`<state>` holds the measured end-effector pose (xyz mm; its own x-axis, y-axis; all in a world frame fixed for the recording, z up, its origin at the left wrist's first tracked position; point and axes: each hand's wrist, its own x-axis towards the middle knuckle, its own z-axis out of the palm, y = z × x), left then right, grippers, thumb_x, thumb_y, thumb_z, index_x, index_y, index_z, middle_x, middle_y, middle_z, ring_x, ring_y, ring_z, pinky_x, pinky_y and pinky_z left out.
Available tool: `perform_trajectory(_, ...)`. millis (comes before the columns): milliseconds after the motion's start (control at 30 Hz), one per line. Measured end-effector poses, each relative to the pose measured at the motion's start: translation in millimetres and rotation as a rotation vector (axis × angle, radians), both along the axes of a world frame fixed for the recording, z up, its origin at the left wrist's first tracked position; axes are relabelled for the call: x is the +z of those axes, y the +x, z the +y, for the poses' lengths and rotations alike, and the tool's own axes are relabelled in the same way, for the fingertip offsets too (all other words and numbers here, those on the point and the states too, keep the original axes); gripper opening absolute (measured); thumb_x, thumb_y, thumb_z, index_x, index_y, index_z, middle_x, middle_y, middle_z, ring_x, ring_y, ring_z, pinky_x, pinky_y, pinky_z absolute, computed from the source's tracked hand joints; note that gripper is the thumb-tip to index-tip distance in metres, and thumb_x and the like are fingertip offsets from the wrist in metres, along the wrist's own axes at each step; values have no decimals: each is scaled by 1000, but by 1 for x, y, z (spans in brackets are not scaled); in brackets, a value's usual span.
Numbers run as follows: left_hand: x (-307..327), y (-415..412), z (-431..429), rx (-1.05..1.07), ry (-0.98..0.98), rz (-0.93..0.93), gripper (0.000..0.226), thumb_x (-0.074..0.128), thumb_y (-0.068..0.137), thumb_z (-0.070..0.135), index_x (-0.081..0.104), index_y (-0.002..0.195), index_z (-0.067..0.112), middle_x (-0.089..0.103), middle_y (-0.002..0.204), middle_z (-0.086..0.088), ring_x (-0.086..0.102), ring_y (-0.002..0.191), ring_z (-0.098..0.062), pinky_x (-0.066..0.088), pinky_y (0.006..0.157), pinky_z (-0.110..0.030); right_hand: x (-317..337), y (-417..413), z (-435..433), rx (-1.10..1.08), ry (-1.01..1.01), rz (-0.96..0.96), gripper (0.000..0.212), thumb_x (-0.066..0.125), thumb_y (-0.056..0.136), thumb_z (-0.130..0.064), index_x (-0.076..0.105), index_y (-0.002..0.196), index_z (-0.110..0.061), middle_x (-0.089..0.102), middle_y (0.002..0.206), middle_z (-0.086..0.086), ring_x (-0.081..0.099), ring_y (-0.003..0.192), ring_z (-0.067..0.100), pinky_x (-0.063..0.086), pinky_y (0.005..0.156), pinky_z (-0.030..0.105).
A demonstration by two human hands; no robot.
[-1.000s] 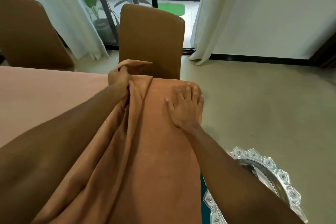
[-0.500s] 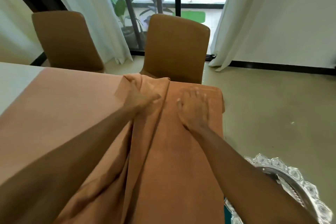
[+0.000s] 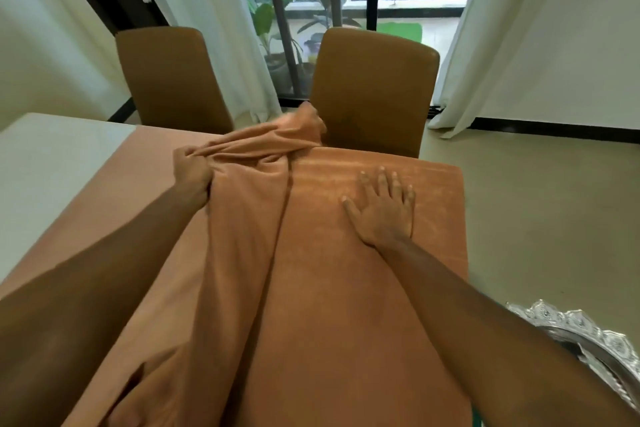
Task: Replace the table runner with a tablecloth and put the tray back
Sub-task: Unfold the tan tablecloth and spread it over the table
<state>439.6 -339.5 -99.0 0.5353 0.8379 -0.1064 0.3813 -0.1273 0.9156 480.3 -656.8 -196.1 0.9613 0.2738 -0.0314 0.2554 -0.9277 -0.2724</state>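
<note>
Tablecloth point(image 3: 332, 305): an orange-brown cloth is spread over the table, with its long axis run from near to far; its far hem is laid along the table's far edge, just in front of the right chair point(image 3: 374, 90)
Fold point(image 3: 242, 225): a doubled layer is gathered along the left of the darker panel; its ridge is run from near to far and is ended in a raised bunch pointed toward the right chair
Left hand point(image 3: 192, 173): its fingers are curled tight round the bunched fold at the far left of the gather, and the cloth is drawn up from this grip toward the far right
Right hand point(image 3: 384, 211): it is laid flat, palm down, on the smooth panel near the far right corner; the fingers are straight, slightly spread and pointed far, and nothing is gripped
Cloth and hands: the fold's ridge is placed between the two hands; the smooth panel is found under the right hand, the gather within the left
Table point(image 3: 52, 166): a pale bare top is shown at the far left, beside a paler single layer of the cloth
Tray point(image 3: 585, 333): a silver tray with a scalloped rim is seen at the near right, lower than the tabletop and partly hidden by the right forearm point(image 3: 485, 322); what it is set on cannot be told
Chairs: the brown left chair point(image 3: 169, 80) is set at the far side, beside the right chair
</note>
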Motion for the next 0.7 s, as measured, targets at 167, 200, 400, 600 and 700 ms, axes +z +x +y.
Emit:
perform_trajectory(167, -19, -63, 21, -107, -17, 394, 81, 52, 92, 62, 17, 153, 21, 40, 150, -17, 46, 129, -42, 40, 103, -49, 18, 3, 10, -13, -51, 78, 74, 27, 98, -70, 26, 158, -27, 14, 169, 10, 10, 155, 34, 5, 124, 57)
perform_trajectory(200, -22, -74, 11, -141, 14, 395, 89, 56, 88, 66, 15, 154, 21, 39, 152, -17, 46, 130, -42, 40, 99, -46, 24, -2, 17, -22, -31, 74, 71, 30, 99, -67, 31, 155, -25, 20, 167, 11, 17, 153, 35, 10, 123, 58)
perform_trajectory(400, -19, -141, -50, -368, 224, 584, 129, 62, 55, 89, -1, 154, 38, 51, 145, -16, 57, 122, -42, 48, 100, -48, 34, -105, 88, 90, 177, -13, 61, 40, 98, -49, 36, 153, -26, 31, 163, 5, 32, 147, 28, 18, 122, 54)
perform_trajectory(600, -19, -221, -87, -712, 515, 1044, 130, 56, 49, 85, -21, 148, 50, 48, 142, -13, 55, 121, -38, 43, 101, -52, 6, -161, 94, 91, 83, 0, 54, 26, 105, -45, 33, 155, -27, 26, 166, 4, 17, 154, 28, 3, 124, 54)
perform_trajectory(700, -27, -255, -94, -762, 573, 883, 109, 63, 74, 56, -8, 155, 41, 56, 134, -15, 59, 115, -38, 47, 95, -45, 10, -158, 93, 116, 82, 35, 53, 20, 108, -42, 27, 158, -28, 19, 169, 0, 11, 156, 25, 1, 125, 52)
